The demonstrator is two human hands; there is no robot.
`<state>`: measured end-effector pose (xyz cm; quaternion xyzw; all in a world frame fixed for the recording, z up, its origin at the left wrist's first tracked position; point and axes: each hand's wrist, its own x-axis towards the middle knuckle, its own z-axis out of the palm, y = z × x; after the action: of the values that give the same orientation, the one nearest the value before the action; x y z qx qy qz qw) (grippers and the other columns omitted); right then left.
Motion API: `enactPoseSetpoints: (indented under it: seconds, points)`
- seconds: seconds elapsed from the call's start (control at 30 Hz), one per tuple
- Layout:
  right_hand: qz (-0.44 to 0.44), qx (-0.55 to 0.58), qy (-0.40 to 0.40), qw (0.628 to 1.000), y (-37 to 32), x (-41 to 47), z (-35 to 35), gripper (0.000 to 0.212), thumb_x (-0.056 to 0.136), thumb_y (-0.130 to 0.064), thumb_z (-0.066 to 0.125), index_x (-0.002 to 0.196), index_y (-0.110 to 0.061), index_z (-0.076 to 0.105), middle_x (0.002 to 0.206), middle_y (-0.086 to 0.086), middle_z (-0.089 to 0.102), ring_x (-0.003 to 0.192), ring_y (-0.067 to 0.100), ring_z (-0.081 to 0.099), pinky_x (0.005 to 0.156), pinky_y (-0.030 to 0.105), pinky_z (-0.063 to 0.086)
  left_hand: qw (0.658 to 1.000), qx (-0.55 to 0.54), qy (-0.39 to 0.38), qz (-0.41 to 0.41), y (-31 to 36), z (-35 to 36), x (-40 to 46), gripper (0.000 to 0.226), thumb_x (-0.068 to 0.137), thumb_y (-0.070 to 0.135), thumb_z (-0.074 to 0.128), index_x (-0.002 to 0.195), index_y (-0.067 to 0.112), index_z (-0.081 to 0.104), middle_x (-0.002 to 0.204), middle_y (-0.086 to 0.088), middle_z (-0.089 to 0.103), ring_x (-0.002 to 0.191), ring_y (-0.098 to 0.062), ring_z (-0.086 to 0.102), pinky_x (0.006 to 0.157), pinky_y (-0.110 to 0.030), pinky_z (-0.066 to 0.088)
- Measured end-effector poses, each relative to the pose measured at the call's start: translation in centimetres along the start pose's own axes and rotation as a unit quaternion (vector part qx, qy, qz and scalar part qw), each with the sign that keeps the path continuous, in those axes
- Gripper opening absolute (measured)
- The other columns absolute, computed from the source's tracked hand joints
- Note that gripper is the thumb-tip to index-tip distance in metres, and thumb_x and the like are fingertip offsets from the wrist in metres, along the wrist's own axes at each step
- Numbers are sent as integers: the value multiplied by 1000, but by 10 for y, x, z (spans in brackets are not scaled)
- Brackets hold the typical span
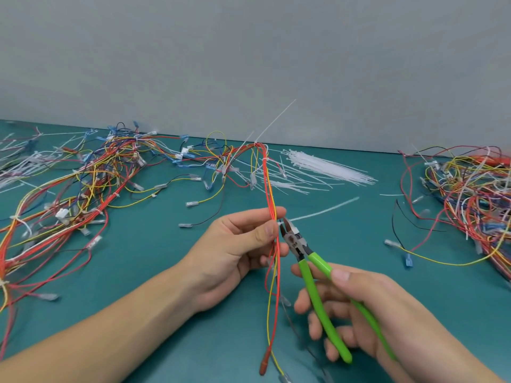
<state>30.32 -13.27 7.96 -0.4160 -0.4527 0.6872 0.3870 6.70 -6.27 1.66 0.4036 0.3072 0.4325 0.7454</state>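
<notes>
My left hand (235, 252) pinches a thin bundle of red and yellow wires (272, 189) between thumb and fingers, holding it upright above the teal table. The bundle rises to a bend where a white cable tie (273, 121) sticks up and away. My right hand (356, 308) grips green-handled cutters (318, 275), fingers and thumb curled round both handles. The cutter jaws (286, 226) sit right beside the wires at my left thumb, at a white cable tie whose tail (323, 210) stretches off to the right. The wire ends hang down between my hands.
A large tangle of coloured wire harnesses (83, 183) covers the left of the teal table (166, 272). Another tangle (470, 194) lies at the right edge. A heap of loose white cable ties (326, 168) lies at the back, near the grey wall (249, 64).
</notes>
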Motion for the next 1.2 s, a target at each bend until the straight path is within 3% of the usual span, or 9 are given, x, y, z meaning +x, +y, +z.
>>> enactPoseSetpoints:
  seconds: [0.03,0.13,0.23,0.4,0.63,0.8,1.0,1.2]
  points:
    - [16,-34,-35,999,30,-7,25,52,70,-52,68,110,-19,79,97,21,72,71,31,64,52,36,51,1000,1,-1,2,0,0,0,29,74,21,78,103,22,83,72,-5,72,67,-15,73,53,-18,48]
    - [14,-61,16,998,52,4,33,43,79,-46,67,111,-19,78,95,20,72,68,30,62,49,34,49,1000,2,0,9,-1,0,0,31,73,22,79,103,22,83,74,-3,72,66,-15,73,53,-19,48]
    - [12,-45,53,998,44,9,27,39,83,-44,64,111,-22,79,91,18,71,66,29,59,48,32,46,1000,2,1,13,-2,-1,1,29,75,19,78,103,21,83,76,-2,72,66,-16,73,53,-19,48]
    - [8,-17,43,999,47,10,34,52,72,-51,67,111,-17,78,88,19,70,63,29,59,46,31,46,1000,-4,1,13,-2,-1,1,30,72,20,80,102,20,83,76,-2,72,65,-16,72,52,-20,48]
    - [22,3,43,999,46,9,32,47,75,-47,67,108,-15,78,91,21,70,63,29,59,46,32,47,1000,-6,-8,-4,-1,-3,1,35,70,23,80,105,21,82,68,0,69,64,-15,72,53,-19,49]
    - [22,10,41,999,47,10,30,39,87,-40,58,111,-15,78,89,21,69,62,28,58,46,31,46,1000,-5,-9,-3,-1,-3,1,35,71,23,80,105,20,82,68,-1,70,65,-15,72,53,-19,49]
    - [18,-2,38,999,46,9,30,51,75,-49,67,111,-14,77,88,20,68,61,27,56,45,30,44,1000,-4,-11,-1,-2,-3,1,35,72,22,80,106,20,82,68,-1,69,66,-16,72,54,-19,49]
    - [20,0,40,999,46,9,29,43,81,-43,65,110,-14,78,88,21,67,61,27,55,45,30,43,1000,-1,-13,-3,-1,-3,0,32,72,22,78,104,21,83,66,-2,68,65,-15,72,54,-18,48]
